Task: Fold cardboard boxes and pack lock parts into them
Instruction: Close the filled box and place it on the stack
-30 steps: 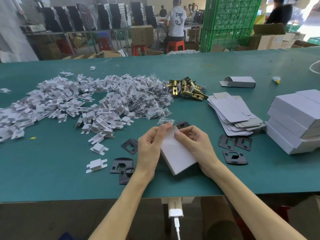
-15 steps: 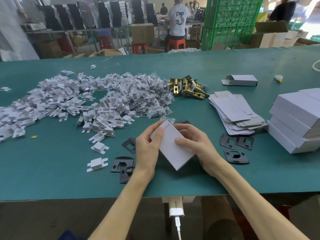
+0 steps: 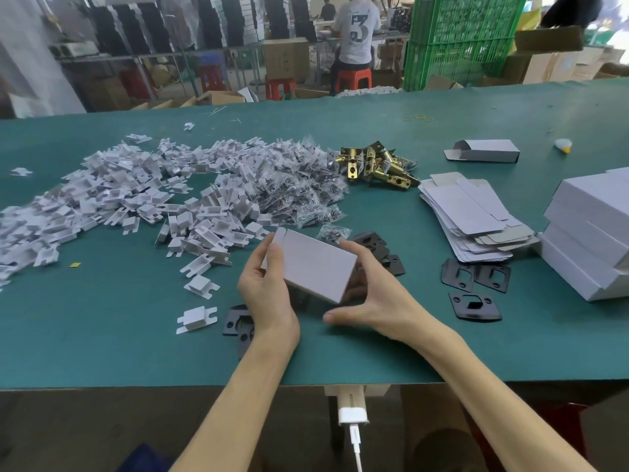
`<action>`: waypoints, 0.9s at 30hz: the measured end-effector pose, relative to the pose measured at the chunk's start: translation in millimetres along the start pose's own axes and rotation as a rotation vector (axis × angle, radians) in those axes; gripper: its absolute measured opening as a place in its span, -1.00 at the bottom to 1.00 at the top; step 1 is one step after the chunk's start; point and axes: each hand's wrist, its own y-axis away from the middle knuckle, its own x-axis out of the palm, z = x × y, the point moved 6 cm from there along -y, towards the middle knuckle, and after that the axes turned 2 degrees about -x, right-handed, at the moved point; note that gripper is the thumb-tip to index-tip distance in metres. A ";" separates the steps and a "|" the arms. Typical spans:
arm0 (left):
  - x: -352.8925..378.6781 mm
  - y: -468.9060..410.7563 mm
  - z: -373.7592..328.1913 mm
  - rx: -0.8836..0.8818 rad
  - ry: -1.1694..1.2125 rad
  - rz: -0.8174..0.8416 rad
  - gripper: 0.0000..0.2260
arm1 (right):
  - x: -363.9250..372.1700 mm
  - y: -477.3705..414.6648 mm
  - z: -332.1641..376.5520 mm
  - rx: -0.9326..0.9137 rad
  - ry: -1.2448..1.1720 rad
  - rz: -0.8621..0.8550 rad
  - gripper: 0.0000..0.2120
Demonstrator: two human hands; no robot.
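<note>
1. A white box [image 3: 316, 267], folded into a block, is held tilted above the table between the left hand [image 3: 269, 294] and the right hand [image 3: 371, 301].
2. Flat box blanks [image 3: 473, 216] lie fanned in a pile to the right.
3. Finished boxes [image 3: 592, 240] are stacked at the far right.
4. One open-ended box [image 3: 483, 150] lies alone further back.
5. Brass latches [image 3: 377, 166] lie heaped, with bagged screws [image 3: 299, 195] and white plastic inserts [image 3: 112, 199] spreading left of them.
6. Black strike plates [image 3: 476, 277] lie flat just beside the blanks.
</note>
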 end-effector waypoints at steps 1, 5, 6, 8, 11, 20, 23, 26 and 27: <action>2.2 0.5 1.2 -0.011 -0.025 0.027 -0.86 | -2.8 -0.2 -0.5 -0.012 0.002 -0.052 0.00; 8.4 3.0 5.6 -0.058 -0.079 0.113 -0.82 | -20.5 0.2 -4.6 -0.050 -0.159 -0.195 -0.21; 9.6 3.8 5.2 -0.055 -0.083 0.132 -0.81 | -23.1 0.5 -6.2 -0.040 -0.196 -0.198 -0.22; 12.1 6.3 3.8 -0.033 -0.115 0.165 -0.79 | -25.3 1.2 -8.5 -0.028 -0.226 -0.185 -0.22; 15.6 10.1 0.1 -0.008 -0.153 0.180 -0.74 | -26.9 3.5 -7.5 -0.019 -0.257 -0.210 -0.21; 22.9 12.7 1.0 0.017 -0.228 0.302 -0.66 | -34.9 4.4 -6.5 -0.067 -0.317 -0.306 -0.31; 24.9 13.5 0.3 0.032 -0.271 0.317 -0.65 | -38.1 4.9 -10.8 -0.075 -0.388 -0.360 -0.44; 26.2 13.1 0.2 0.026 -0.274 0.332 -0.65 | -38.2 3.6 -14.1 -0.075 -0.449 -0.367 -0.48; 27.0 13.5 0.4 0.016 -0.269 0.337 -0.65 | -38.3 3.1 -15.3 -0.070 -0.478 -0.367 -0.48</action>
